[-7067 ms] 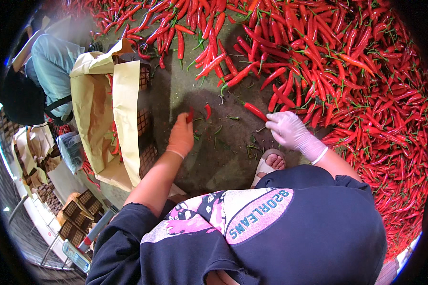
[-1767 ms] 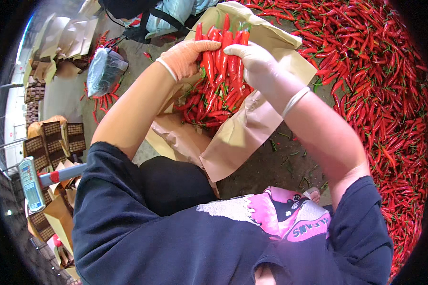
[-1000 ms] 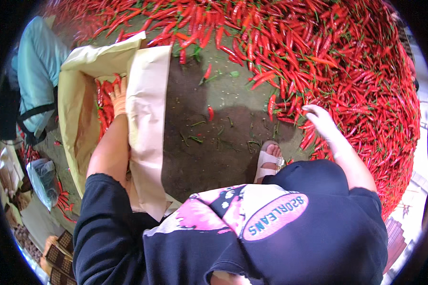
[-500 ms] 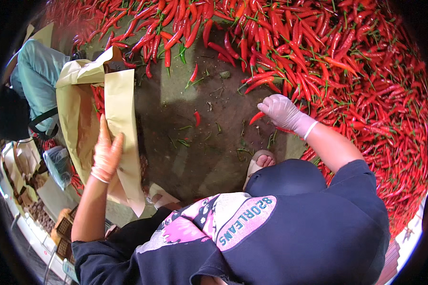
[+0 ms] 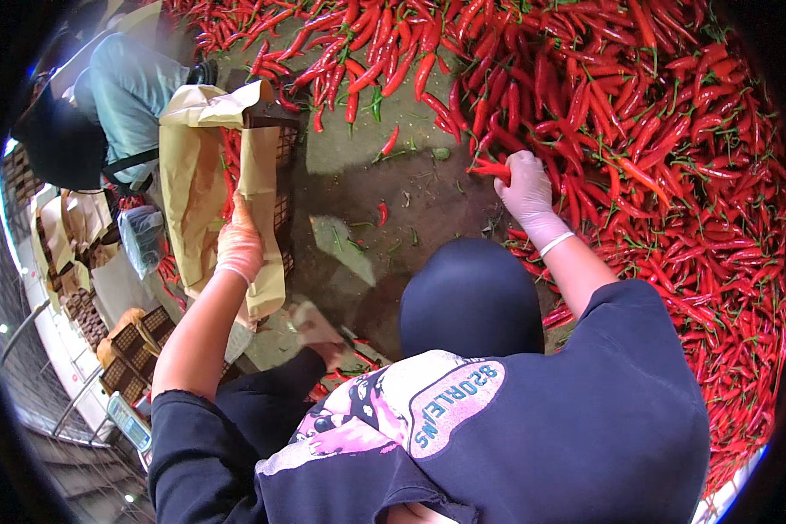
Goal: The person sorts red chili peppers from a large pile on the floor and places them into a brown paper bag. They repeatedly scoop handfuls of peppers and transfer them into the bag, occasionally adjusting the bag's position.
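Observation:
My right hand, in a thin whitish glove, is closed round red chilli peppers at the near edge of a big heap of red chillies. Their tips stick out to the left of the fingers. At the left, my gloved left hand lies on the brown paper lining a brown lattice-sided crate. Its visible fingers are stretched forward beside red chillies in the paper opening; part of the hand's underside is hidden.
Past the crate, a person in light blue trousers sits at far left. A single chilli and green stems lie on the dark floor. More crates and a small device with a display stand at lower left. My knee juts into the middle.
My right hand has moved up and slightly right to the heap and now holds more chillies. The view has shifted, showing the crate's lattice side; my left hand stays at the paper.

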A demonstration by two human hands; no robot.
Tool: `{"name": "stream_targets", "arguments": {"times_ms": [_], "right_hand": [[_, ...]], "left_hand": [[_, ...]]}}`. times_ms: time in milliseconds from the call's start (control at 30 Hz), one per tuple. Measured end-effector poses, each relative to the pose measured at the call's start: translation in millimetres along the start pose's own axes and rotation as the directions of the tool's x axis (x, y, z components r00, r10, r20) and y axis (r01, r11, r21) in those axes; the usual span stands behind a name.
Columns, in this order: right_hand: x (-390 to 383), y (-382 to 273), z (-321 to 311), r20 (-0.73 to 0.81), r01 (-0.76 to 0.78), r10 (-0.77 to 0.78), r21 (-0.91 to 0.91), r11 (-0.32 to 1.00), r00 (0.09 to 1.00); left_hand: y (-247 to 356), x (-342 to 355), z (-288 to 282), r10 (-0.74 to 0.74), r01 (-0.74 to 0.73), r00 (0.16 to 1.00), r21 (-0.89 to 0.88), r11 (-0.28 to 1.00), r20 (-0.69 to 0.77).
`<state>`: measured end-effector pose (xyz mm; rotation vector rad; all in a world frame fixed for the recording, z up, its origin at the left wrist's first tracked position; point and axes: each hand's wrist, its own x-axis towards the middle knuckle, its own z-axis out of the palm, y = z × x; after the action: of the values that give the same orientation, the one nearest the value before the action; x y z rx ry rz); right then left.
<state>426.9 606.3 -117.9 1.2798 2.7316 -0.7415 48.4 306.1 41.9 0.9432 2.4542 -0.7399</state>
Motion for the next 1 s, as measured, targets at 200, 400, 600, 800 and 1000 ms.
{"name": "stream_targets", "arguments": {"times_ms": [200, 400, 600, 800, 1000], "right_hand": [[18, -23, 6, 0.044, -0.068, 0.081, -0.248, 0.966, 0.996], [16, -1, -68, 0.578, -0.144, 0.079, 0.066, 0.987, 0.812], [73, -51, -101, 0.509, -0.118, -0.073, 0.334, 0.935, 0.858], [132, -114, -17, 0.066, -0.282, 0.301, -0.208, 0.937, 0.951], [154, -146, 24, -0.065, -0.551, 0.548, -0.101, 0.828, 0.834]], "left_hand": [[-3, 9, -3, 0.12, -0.12, 0.992, 0.005, 0.993, 0.032], [-15, 1, -15, 0.383, -0.377, 0.923, -0.142, 0.915, 0.017], [-26, 3, 0, 0.458, -0.497, 0.867, -0.262, 0.827, -0.197], [-34, 15, 18, 0.488, -0.606, 0.79, -0.354, 0.712, -0.37], [-36, 18, 11, 0.476, -0.664, 0.745, -0.453, 0.595, -0.467]]}}
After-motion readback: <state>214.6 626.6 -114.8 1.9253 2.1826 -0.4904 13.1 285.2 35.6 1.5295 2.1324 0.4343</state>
